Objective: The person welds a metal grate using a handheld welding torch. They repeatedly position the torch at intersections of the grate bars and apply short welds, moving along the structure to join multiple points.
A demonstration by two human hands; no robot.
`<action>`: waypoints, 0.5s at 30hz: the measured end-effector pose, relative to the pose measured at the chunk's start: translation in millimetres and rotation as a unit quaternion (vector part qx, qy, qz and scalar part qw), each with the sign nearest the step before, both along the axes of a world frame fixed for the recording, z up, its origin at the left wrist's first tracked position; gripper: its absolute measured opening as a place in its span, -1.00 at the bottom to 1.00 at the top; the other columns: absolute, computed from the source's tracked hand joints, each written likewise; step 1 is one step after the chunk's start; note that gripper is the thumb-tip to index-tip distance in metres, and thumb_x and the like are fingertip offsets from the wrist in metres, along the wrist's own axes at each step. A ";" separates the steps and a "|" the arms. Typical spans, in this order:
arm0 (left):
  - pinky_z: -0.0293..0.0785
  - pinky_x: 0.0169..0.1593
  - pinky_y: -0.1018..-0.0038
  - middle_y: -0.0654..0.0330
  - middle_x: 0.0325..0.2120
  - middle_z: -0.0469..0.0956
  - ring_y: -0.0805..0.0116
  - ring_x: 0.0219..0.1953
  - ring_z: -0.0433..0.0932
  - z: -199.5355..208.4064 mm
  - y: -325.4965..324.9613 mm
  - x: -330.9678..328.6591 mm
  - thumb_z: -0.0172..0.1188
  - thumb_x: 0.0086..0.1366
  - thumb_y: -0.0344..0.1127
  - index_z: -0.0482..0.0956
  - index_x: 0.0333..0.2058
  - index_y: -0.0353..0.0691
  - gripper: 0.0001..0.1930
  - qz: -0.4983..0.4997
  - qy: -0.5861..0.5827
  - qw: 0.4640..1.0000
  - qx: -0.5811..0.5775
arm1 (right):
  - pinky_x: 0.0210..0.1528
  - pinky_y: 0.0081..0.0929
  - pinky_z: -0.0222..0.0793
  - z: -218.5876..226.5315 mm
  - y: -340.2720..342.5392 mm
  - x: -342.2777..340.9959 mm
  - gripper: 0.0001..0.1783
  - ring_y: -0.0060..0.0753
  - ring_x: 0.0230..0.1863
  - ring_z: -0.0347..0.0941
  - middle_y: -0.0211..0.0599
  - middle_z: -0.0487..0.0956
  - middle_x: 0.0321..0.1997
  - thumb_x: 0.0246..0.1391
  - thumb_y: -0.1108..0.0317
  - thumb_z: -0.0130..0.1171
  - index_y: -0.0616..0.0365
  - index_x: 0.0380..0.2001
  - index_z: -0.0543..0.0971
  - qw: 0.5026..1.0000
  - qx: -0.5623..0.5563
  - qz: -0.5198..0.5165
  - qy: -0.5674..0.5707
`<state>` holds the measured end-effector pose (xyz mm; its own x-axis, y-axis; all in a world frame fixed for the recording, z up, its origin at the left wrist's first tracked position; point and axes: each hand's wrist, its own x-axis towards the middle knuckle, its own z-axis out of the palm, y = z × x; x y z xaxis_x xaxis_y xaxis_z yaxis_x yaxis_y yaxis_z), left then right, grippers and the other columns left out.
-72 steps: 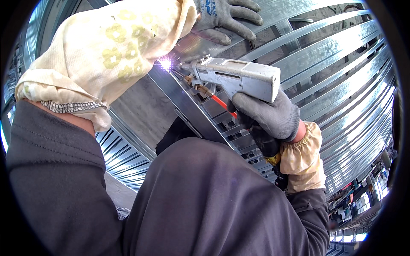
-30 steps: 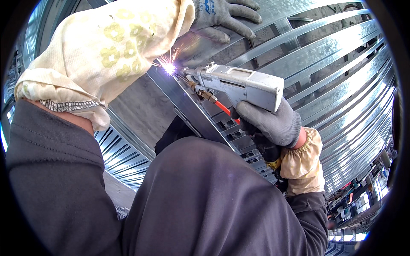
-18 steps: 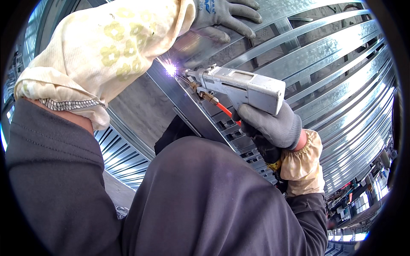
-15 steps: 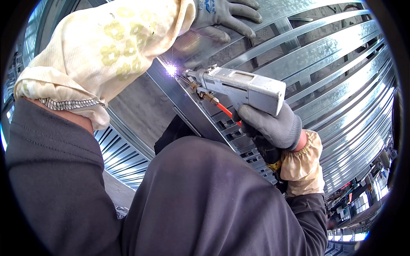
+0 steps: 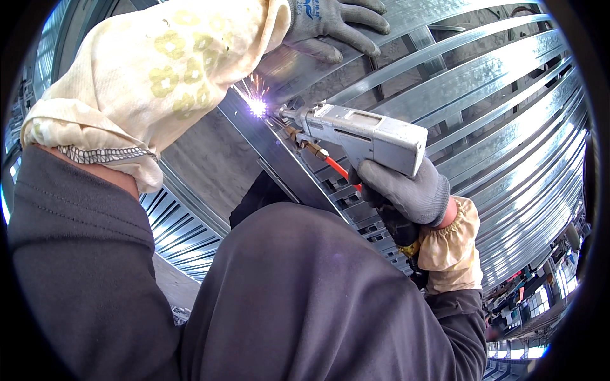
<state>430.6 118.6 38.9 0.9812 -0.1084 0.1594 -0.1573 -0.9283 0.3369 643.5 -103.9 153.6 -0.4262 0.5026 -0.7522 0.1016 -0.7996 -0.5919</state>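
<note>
My right hand [image 5: 406, 193], in a grey work glove, is wrapped round the grip of a silver welding gun [image 5: 368, 133]. Its nozzle points left at a bright violet-white arc [image 5: 257, 108] with orange sparks, on the seam at the edge of a long steel profile [image 5: 279, 155]. A red hose [image 5: 335, 166] with a brass fitting [image 5: 311, 147] runs below the gun's barrel. Beyond the arc my left hand [image 5: 333, 28], gloved too, rests on a shiny metal piece with its fingers spread. Part of that hand is cut off by the top edge. A patterned cream sleeve cover [image 5: 171, 82] wraps my left forearm.
Galvanized steel strips [image 5: 483, 89] lie side by side to the right, with gaps between them. More ribbed metal [image 5: 181, 222] shows at the lower left. My dark-clothed knee [image 5: 298, 286] fills the lower middle. A black cable bundle [image 5: 400, 228] hangs below my right hand.
The welding gun and arc have shifted very slightly right and down. Orange sparks now spray up from the arc. My left hand has stayed in place.
</note>
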 end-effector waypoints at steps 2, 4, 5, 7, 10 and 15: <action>-0.12 0.45 -0.11 0.10 0.35 0.27 0.01 0.44 0.10 1.3 -0.6 0.3 0.17 0.27 0.14 0.42 0.29 0.18 -0.38 0.003 0.007 1.000 0.000 | -0.06 -0.54 0.52 -2.5 -2.6 1.4 -0.52 -0.54 -0.09 0.55 -0.25 0.64 -0.07 0.21 0.32 0.29 0.28 0.14 0.49 1.000 0.002 0.002 -0.002; -0.13 0.45 -0.11 0.10 0.35 0.28 0.01 0.44 0.10 2.2 -0.5 0.3 0.17 0.27 0.14 0.42 0.29 0.17 -0.38 0.003 0.006 1.000 0.004 | -0.05 -0.54 0.52 -2.5 -3.1 3.1 -0.52 -0.54 -0.08 0.54 -0.25 0.64 -0.05 0.21 0.32 0.29 0.28 0.15 0.49 1.000 -0.001 0.008 -0.002; -0.13 0.45 -0.11 0.11 0.35 0.28 0.02 0.44 0.10 2.6 -0.5 0.4 0.18 0.27 0.14 0.42 0.29 0.17 -0.38 0.003 0.006 1.000 0.006 | -0.05 -0.53 0.52 -1.9 -2.7 3.7 -0.52 -0.54 -0.08 0.54 -0.25 0.64 -0.05 0.21 0.32 0.29 0.28 0.15 0.49 1.000 -0.001 0.011 0.000; -0.13 0.45 -0.12 0.11 0.35 0.29 0.01 0.44 0.11 -1.3 0.1 -0.9 0.19 0.26 0.13 0.43 0.28 0.18 -0.38 0.004 -0.002 1.000 0.005 | -0.05 -0.53 0.52 -1.0 -2.9 3.6 -0.52 -0.55 -0.08 0.54 -0.25 0.64 -0.05 0.21 0.32 0.29 0.28 0.15 0.49 1.000 0.005 0.007 0.009; -0.10 0.45 -0.13 0.12 0.33 0.31 0.00 0.43 0.13 -2.6 -1.3 -3.6 0.20 0.24 0.13 0.44 0.27 0.18 -0.38 0.009 -0.009 1.000 0.009 | -0.08 -0.54 0.52 -0.4 -4.7 2.9 -0.52 -0.56 -0.11 0.54 -0.27 0.64 -0.08 0.21 0.32 0.29 0.28 0.14 0.49 0.999 0.022 -0.003 0.026; -0.03 0.43 -0.16 0.12 0.30 0.35 -0.01 0.41 0.17 -10.6 3.1 7.9 0.23 0.19 0.12 0.47 0.24 0.17 -0.37 -0.008 -0.029 1.000 0.005 | -0.13 -0.55 0.51 -2.7 -5.3 6.3 -0.53 -0.59 -0.15 0.52 -0.30 0.63 -0.11 0.22 0.33 0.27 0.29 0.14 0.49 1.000 -0.008 0.003 0.011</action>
<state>438.5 121.6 28.2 0.9687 -0.1254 0.2142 -0.1906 -0.9286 0.3184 649.8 -109.2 150.8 -0.4452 0.4881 -0.7507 0.0944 -0.8082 -0.5814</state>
